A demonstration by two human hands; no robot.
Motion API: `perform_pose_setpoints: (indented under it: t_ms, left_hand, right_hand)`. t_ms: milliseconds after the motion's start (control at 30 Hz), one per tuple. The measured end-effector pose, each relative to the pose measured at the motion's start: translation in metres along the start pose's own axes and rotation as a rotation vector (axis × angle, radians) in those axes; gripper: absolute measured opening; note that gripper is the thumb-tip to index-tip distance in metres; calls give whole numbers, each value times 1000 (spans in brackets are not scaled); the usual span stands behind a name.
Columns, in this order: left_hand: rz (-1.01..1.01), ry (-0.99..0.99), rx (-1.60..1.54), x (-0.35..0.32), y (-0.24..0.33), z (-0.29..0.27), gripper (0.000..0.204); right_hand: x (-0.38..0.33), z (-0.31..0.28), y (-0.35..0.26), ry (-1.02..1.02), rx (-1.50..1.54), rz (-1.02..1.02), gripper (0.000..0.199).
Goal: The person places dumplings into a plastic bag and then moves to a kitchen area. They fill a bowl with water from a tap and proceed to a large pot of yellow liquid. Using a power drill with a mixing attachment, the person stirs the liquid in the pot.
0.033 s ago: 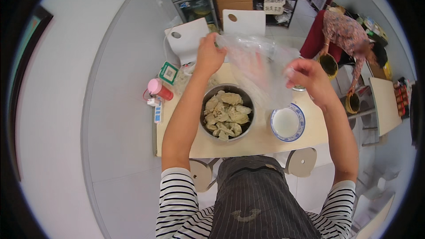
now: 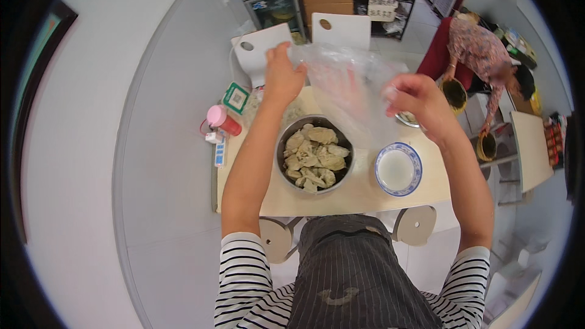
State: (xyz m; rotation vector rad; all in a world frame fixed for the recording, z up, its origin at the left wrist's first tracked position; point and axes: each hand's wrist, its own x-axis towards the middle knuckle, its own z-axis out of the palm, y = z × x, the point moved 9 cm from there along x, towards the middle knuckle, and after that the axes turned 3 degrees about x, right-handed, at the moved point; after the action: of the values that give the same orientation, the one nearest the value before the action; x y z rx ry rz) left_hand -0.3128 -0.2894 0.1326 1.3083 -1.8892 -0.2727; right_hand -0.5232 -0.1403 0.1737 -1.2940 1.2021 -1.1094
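Note:
A clear plastic bag with red print hangs stretched between my two hands above the table. My left hand grips its upper left edge, and my right hand pinches its right side. Below the bag, at the left, a steel bowl holds several pale, crumpled, yellowish pieces. A blue-and-white bowl with milky white liquid stands to its right. Partly hidden behind my right hand is a round metal dish.
A pink-lidded red bottle, a green code stand and a power strip line the table's left side. White chairs stand beyond the table, stools before it. At right, a person bends over baskets.
Both hands have shifted slightly left with the bag. More of the metal dish shows beside my right hand. The bowls stay in place on the table.

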Motion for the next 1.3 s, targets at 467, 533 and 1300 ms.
perform_pose_setpoints:
  t_ms: [467,533,1300]
  left_hand:
    - [-273,-377,-309,-152,-118,-172,22]
    - [-357,-333,-296,-179,-155,-183,13]
    - [128,-574,382,-267,-161,-153,13]
  right_hand:
    - [99,312,25,-716,151,199,16]
    - [102,334,40,-757,66,188,14]
    - [57,441,160,-740,-1208,-924,23]
